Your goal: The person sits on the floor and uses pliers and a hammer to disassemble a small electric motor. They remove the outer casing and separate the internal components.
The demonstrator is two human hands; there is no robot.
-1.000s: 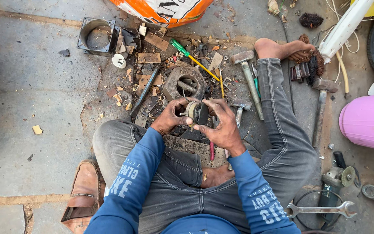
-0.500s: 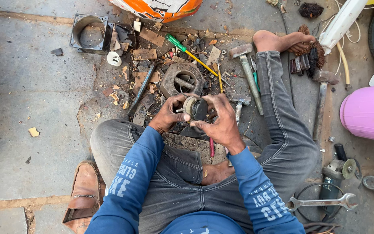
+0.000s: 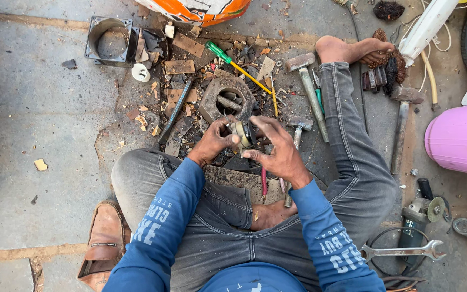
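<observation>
Both hands remain at the same spot as a second ago, in front of the knees and just near of the square metal block (image 3: 220,103) on the littered ground; only the view has drifted slightly. The left hand (image 3: 212,141) is curled around the small round brass-coloured part (image 3: 241,133), pinching its left side, while the right hand (image 3: 277,148) has fingers spread, thumb and forefinger pressing the part's dark right end. Judgement: no release or regrip has occurred, so the work on the part is mid-step, with the hammers (image 3: 312,92) on the right untouched.
</observation>
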